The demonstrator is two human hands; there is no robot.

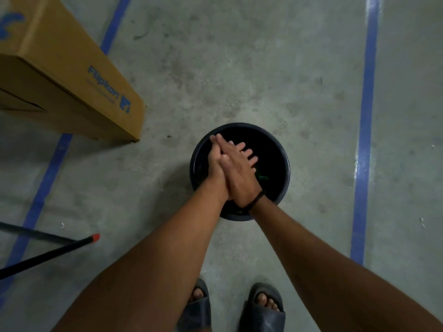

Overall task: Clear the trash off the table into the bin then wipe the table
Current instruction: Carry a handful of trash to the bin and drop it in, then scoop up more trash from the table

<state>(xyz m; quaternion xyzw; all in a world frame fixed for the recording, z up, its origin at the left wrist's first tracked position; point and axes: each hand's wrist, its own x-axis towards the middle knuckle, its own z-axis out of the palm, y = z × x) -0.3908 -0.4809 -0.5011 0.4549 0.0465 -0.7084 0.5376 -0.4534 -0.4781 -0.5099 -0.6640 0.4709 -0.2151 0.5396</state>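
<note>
Both arms reach straight down and forward. The left hand (215, 164) and right hand (241, 174) are pressed flat together, fingers straight, holding nothing, over the open black bin (242, 125) on the floor. A black band (255, 200) circles the right wrist. The cardboard box (72, 68) to the left reads "Flipkart" in blue.

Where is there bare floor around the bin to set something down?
Bare floor between the bin and the right blue line, and beyond the bin, right of the box. Crowded: left hand and right hand pressed together over the bin; poles lower left.
</note>
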